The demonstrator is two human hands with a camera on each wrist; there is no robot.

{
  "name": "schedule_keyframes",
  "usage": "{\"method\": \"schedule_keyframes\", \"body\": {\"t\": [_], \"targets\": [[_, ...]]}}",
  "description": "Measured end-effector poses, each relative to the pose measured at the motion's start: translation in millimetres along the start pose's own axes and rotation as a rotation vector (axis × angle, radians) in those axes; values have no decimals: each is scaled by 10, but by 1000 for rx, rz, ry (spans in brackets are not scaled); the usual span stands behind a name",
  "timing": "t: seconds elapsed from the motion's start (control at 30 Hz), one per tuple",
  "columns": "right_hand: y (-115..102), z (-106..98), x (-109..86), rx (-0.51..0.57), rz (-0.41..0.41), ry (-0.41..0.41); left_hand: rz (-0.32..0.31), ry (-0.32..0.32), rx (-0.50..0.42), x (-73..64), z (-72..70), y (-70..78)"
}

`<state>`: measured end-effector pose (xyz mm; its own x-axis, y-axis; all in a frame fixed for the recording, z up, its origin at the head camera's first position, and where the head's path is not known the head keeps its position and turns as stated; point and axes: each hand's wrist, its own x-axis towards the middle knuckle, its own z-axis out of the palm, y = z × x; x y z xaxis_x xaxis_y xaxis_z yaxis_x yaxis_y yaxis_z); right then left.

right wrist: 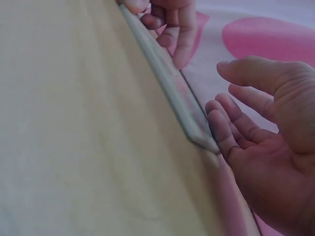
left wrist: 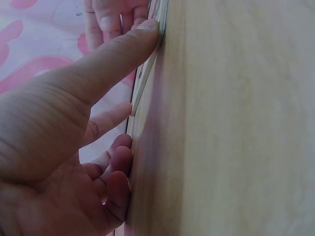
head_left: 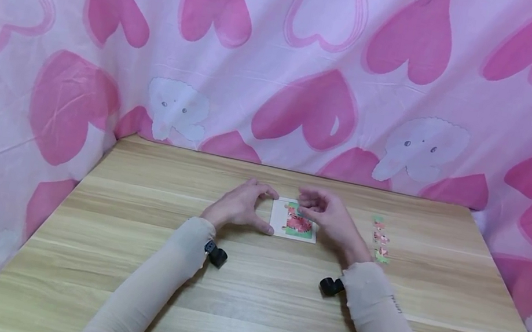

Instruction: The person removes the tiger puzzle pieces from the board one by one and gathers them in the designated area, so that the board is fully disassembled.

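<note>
A small white puzzle board (head_left: 278,216) lies on the wooden table, with joined jigsaw pieces (head_left: 299,227) in pink, red and green over its right part; its left strip is bare white. My left hand (head_left: 240,207) grips the board's left side, thumb at the near corner and index finger at the far one. In the left wrist view the thumb (left wrist: 115,59) presses on the board's edge. Above the board's right side is my right hand (head_left: 333,222), fingers loosely bent. Nothing shows between its thumb and fingers in the right wrist view, where the fingertips (right wrist: 216,123) are beside the board's corner.
Several loose puzzle pieces (head_left: 380,239) lie in a column on the table (head_left: 241,314), right of my right hand. A pink curtain (head_left: 240,68) with hearts hangs behind the table and along both sides. A small black camera sits on each wrist.
</note>
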<state>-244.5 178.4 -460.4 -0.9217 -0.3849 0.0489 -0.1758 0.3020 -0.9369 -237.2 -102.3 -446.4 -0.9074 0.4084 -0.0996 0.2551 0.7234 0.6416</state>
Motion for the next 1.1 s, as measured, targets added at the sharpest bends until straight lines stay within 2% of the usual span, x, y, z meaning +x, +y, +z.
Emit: {"method": "schedule_keyframes", "body": {"t": [0.23,0.57,0.8,1.1], "targets": [[96,26,21,-40,-19,12,10,-6,7,18,13,4],[43,96,10,-90,-5,20,19,-10,-5,21,9,-6],[40,126,23,-208,-28,19,35,-16,-4,12,5,-5],[14,141,33,-284,0,-43,43,-19,-2,15,0,-13]]}}
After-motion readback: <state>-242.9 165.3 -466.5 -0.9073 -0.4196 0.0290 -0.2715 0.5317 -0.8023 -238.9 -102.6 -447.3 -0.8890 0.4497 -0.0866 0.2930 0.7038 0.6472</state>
